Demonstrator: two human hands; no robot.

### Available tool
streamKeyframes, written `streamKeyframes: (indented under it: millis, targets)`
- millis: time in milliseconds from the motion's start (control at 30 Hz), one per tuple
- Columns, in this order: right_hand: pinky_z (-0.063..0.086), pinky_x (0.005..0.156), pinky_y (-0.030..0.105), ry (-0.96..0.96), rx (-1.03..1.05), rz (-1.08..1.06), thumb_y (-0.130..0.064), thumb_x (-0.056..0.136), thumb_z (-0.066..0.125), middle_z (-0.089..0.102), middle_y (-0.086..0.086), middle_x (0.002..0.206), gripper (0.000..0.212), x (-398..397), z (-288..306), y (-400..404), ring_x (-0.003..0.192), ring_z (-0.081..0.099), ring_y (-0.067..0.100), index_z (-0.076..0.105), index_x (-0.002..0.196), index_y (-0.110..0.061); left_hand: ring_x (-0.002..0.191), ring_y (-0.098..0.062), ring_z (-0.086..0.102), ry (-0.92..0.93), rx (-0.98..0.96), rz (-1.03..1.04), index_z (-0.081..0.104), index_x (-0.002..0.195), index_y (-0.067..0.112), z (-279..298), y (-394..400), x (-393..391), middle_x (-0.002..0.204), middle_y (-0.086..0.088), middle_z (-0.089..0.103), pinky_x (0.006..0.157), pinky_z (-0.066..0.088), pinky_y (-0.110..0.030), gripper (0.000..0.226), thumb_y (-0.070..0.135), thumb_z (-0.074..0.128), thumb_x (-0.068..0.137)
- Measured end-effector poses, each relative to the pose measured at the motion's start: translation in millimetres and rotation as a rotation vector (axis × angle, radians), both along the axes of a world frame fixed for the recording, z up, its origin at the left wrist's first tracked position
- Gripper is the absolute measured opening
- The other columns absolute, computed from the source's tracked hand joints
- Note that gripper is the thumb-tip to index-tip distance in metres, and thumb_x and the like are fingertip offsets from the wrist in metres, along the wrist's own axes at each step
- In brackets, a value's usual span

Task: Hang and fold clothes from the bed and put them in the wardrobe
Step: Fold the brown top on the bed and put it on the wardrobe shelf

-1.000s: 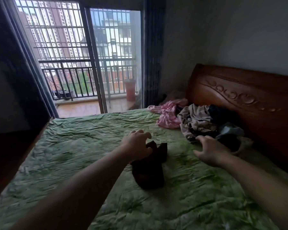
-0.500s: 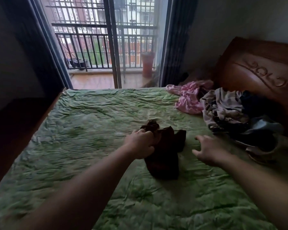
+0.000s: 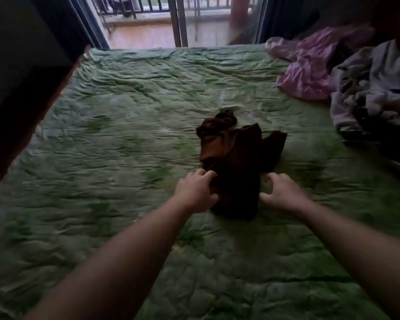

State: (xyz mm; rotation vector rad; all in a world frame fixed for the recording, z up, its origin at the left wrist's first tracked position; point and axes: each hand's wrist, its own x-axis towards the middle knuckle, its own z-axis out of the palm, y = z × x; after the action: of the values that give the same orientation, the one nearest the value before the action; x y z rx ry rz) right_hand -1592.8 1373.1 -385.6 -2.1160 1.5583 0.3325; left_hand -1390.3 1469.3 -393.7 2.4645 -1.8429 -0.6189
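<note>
A crumpled dark brown garment [image 3: 236, 155] lies in the middle of the bed on the green quilt [image 3: 125, 116]. My left hand [image 3: 195, 192] rests at the garment's near left edge, its curled fingertips touching the cloth. My right hand [image 3: 282, 192] is at the garment's near right edge, fingers spread and bent, holding nothing that I can see. At the far right of the bed lies a pile of clothes: a pink garment [image 3: 310, 72] and a pale patterned one [image 3: 370, 93].
A dark wooden edge [image 3: 21, 100] borders the bed on the left. Beyond the bed, a glass sliding door [image 3: 178, 21] opens on a balcony with railings. Dark curtains hang on both sides of the door.
The view has tilted down toward the bed. Both hands have drawn back to the near end of the brown garment, the right one moving in from the clothes pile side.
</note>
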Motion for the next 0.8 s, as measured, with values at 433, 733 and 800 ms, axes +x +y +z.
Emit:
streamKeyframes:
  millis: [433, 733, 800]
  targets:
    - [0.043, 0.104, 0.046, -0.133, 0.297, -0.278, -0.048, 0.075, 0.072, 0.037, 0.01, 0.147, 0.096, 37, -155, -18, 0.13, 0.045, 0.032, 0.019, 0.15, -0.018, 0.135, -0.024, 0.04, 0.191, 0.321, 0.056, 0.019, 0.148, 0.038, -149, -32, 8, 0.157, 0.005, 0.022, 0.106, 0.04, -0.043, 0.087, 0.04, 0.068, 0.076]
    - [0.049, 0.092, 0.037, -0.345, 0.286, -0.525, -0.028, 0.09, 0.064, 0.057, 0.008, 0.132, 0.051, 56, -180, -21, 0.118, 0.055, 0.029, 0.047, 0.136, -0.014, 0.115, -0.022, 0.056, 0.776, 0.144, 0.653, 0.032, 0.144, 0.019, -183, -52, 1, 0.135, -0.006, 0.052, 0.097, 0.049, -0.034, 0.083, 0.029, 0.077, 0.075]
    - [0.047, 0.085, 0.03, -0.396, 0.317, -0.512, -0.026, 0.092, 0.062, 0.061, 0.005, 0.126, 0.043, 59, -174, -18, 0.113, 0.058, 0.026, 0.053, 0.133, -0.017, 0.109, -0.019, 0.056, 0.906, 0.142, 0.761, 0.039, 0.14, 0.016, -176, -59, -1, 0.133, -0.007, 0.054, 0.091, 0.048, -0.029, 0.07, 0.037, 0.071, 0.081]
